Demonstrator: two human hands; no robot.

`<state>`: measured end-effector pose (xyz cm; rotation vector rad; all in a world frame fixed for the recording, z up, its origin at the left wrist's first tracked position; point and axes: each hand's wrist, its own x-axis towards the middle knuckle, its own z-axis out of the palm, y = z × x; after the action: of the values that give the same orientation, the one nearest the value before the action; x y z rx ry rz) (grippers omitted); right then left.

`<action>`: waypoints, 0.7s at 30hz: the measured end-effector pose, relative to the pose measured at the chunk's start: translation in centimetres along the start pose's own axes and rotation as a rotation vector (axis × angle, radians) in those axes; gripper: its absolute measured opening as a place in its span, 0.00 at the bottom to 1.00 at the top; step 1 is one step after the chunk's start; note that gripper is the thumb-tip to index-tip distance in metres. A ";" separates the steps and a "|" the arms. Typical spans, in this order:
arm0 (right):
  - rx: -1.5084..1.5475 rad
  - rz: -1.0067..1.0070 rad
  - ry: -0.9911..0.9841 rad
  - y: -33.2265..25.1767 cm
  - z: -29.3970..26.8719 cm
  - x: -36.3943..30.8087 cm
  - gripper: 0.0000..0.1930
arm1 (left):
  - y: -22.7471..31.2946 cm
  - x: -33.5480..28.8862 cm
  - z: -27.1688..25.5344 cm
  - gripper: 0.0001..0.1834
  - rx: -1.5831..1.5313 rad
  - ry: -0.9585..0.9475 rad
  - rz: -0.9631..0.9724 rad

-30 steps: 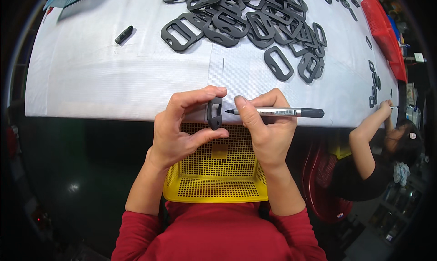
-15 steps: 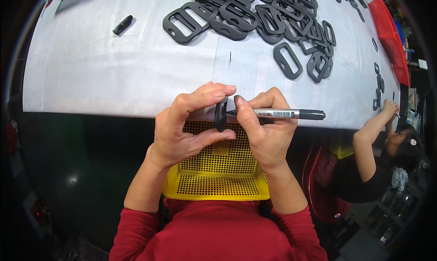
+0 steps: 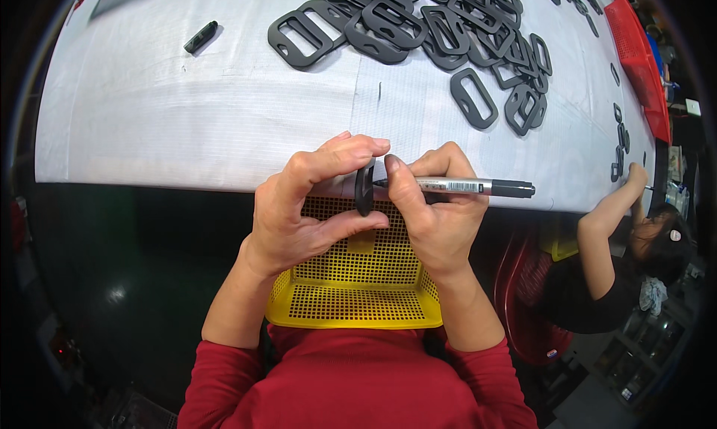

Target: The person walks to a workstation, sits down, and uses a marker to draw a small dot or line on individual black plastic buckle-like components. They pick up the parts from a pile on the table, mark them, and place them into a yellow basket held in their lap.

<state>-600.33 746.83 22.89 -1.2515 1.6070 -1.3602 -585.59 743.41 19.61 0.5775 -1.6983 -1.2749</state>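
Between the thumb and fingers of my left hand (image 3: pixel 299 197) is a dark grey oval frame piece (image 3: pixel 364 187), held on edge so that its thin side shows. My right hand (image 3: pixel 446 212) grips a silver and black marker pen (image 3: pixel 455 185) lying nearly level, its dark tip at the right side of the piece. Whether the tip touches the surface I cannot tell. Both hands are over the near table edge, above a yellow mesh basket (image 3: pixel 355 324) at my lap.
A heap of similar grey frames (image 3: pixel 385 25) covers the far middle of the white table (image 3: pixel 187 122). A black pen cap (image 3: pixel 201 37) lies at left. At right are a red basket (image 3: pixel 635 63), a co-worker's arm (image 3: pixel 601 227) and a dark red chair (image 3: pixel 523 302).
My hands hold nearly the same pose. The frame piece has turned very slightly between my left fingers, and the view has shifted a little.
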 end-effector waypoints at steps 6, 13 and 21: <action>0.041 -0.013 0.035 -0.1 -0.3 -0.4 0.09 | 0.1 0.0 0.0 0.33 -0.001 0.006 -0.003; 0.211 -0.308 -0.095 -0.3 -1.2 0.5 0.08 | 2.0 1.2 -1.9 0.42 -0.326 -0.134 -0.366; 0.395 0.098 -0.067 -2.3 -2.4 0.8 0.09 | 3.5 1.9 -2.2 0.48 -0.921 -0.115 -0.507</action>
<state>-602.21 746.85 25.71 -0.9577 1.2582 -1.4681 -584.12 742.02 23.67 0.3682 -0.8759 -2.2752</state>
